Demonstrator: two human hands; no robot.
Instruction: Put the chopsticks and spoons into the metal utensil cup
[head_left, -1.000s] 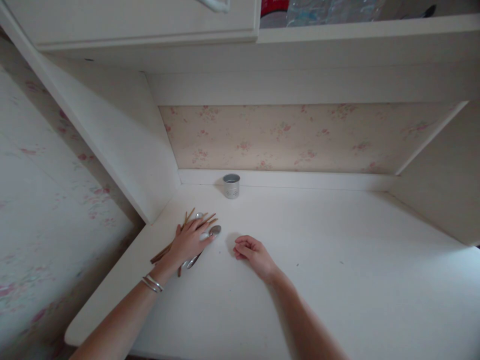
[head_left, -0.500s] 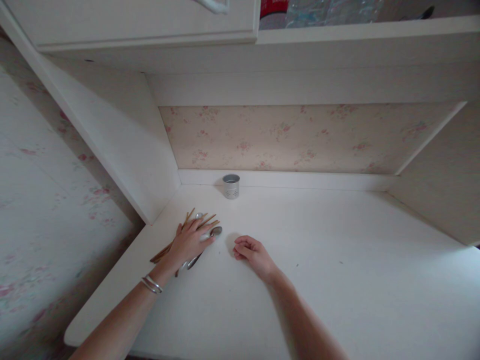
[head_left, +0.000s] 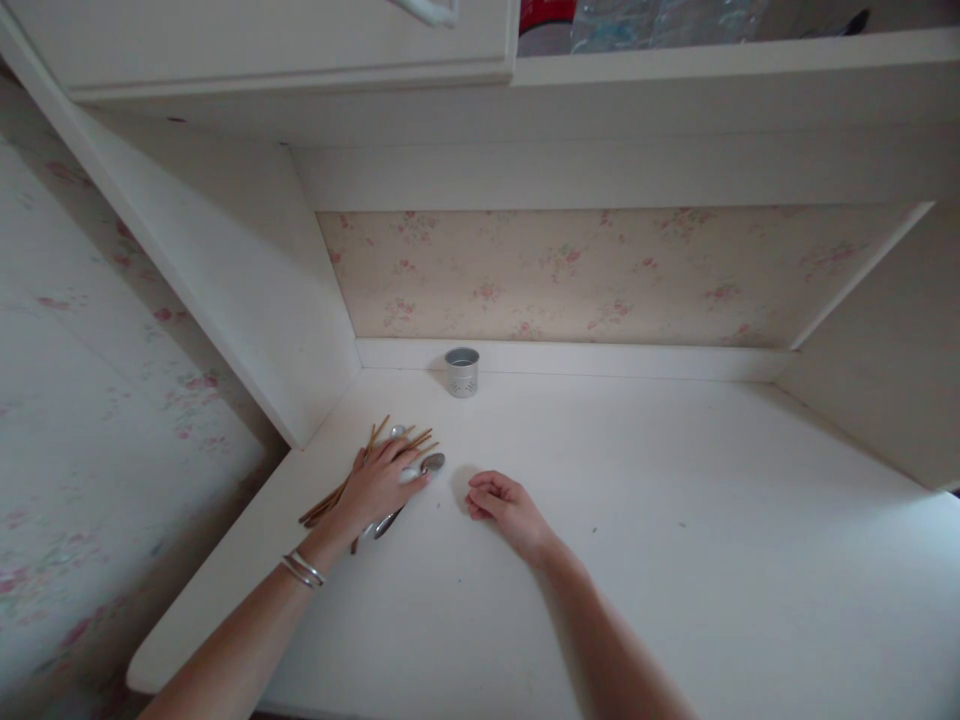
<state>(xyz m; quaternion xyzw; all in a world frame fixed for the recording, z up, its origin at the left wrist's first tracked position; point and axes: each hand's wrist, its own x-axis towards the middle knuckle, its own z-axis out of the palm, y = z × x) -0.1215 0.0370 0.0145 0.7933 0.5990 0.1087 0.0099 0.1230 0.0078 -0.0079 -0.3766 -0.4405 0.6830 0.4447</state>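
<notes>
My left hand (head_left: 382,482) lies flat with fingers spread over a loose pile of cutlery. Wooden chopsticks (head_left: 324,505) stick out on both sides of it, several of them pointing past the fingertips. A spoon bowl (head_left: 433,463) shows beside the thumb, and another spoon bowl (head_left: 397,431) lies beyond the fingers. More metal cutlery (head_left: 388,523) peeks out under the wrist; the palm hides the rest. To the right, my right hand (head_left: 504,502) rests on the tabletop with its fingers curled in, nothing visible in them. Behind both hands stands a silver perforated cutlery holder (head_left: 462,374), upright.
The white tabletop (head_left: 675,600) runs back to a low ledge and flowered wallpaper (head_left: 562,280). A side panel (head_left: 247,280) bounds it at left. Overhead hangs a cabinet (head_left: 300,50), with plastic packages (head_left: 660,25) on its open shelf at right.
</notes>
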